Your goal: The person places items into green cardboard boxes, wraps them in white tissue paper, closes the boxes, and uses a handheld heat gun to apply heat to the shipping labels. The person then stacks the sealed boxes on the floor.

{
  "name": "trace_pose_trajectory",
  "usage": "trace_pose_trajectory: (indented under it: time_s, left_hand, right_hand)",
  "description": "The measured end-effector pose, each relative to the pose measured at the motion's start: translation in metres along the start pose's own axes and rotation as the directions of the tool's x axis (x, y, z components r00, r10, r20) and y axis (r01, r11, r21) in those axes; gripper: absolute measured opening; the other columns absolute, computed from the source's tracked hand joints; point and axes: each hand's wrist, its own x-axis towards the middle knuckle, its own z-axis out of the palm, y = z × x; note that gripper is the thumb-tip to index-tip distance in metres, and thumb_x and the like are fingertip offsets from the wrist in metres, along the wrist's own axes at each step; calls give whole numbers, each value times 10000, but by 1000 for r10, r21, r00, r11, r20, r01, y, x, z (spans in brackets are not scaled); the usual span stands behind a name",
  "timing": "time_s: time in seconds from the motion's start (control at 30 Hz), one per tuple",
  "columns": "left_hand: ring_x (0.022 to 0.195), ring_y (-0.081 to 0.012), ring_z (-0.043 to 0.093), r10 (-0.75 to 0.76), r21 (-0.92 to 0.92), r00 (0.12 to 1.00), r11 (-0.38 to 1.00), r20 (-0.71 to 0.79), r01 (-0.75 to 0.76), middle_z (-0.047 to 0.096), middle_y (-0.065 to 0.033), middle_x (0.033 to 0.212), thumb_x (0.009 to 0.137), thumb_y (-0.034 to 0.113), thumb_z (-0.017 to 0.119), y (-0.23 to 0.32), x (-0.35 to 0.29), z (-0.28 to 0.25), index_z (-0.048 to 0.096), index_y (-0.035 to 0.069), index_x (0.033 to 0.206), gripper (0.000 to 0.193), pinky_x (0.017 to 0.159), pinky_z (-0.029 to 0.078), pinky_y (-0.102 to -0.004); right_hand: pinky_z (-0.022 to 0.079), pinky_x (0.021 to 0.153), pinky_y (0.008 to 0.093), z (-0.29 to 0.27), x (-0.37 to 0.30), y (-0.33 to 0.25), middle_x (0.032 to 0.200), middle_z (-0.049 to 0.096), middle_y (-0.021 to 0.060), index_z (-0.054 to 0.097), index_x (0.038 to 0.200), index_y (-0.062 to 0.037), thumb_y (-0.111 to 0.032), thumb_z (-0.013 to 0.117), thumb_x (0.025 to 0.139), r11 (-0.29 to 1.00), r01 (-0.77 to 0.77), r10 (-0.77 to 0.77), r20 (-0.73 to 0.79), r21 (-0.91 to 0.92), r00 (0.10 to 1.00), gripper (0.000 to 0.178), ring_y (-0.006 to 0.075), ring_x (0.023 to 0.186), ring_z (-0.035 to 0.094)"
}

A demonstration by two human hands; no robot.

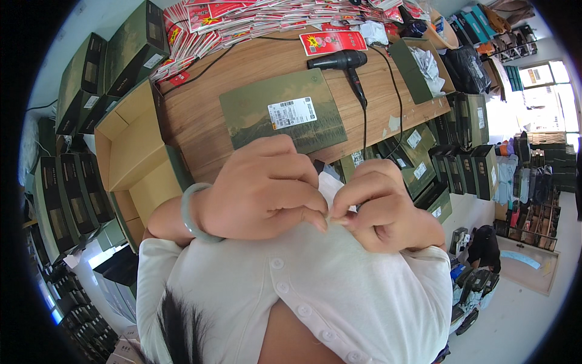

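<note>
Close in front of my white shirt, my left hand and my right hand meet with thumbs and fingertips pinched together. Whatever lies between the fingertips is too small to make out. Part of a white item shows behind and between the hands; I cannot tell whether either hand touches it. Beyond the hands, a dark green box lid with a white label lies flat on the wooden table. An open green box with a tan inside stands beside my left forearm.
A black hair dryer lies on the table, its cord hanging over the near edge. Red printed packets heap along the back. A green box holding crumpled white paper stands at the right. Stacked dark boxes flank the left side.
</note>
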Motion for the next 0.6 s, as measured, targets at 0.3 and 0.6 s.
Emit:
trace_pose_trajectory:
  time_s: [0.3,0.6]
  left_hand:
    - [643,-159,497,38,193,996,981,-82,-22,590,54,759,607,267,818,6,1,-4,704,175,783,228,530,419,-277]
    - [630,-147,483,83,303,993,951,-86,-54,572,59,757,590,264,788,7,0,-3,680,168,766,228,500,407,-254]
  right_hand:
    - [476,650,335,2,-1,-11,930,683,63,517,905,-51,81,737,760,994,-101,108,-190,48,976,295,245,723,552]
    - [449,598,336,6,-1,-10,908,671,63,498,900,-42,100,734,741,982,-155,172,-173,106,970,319,246,702,532]
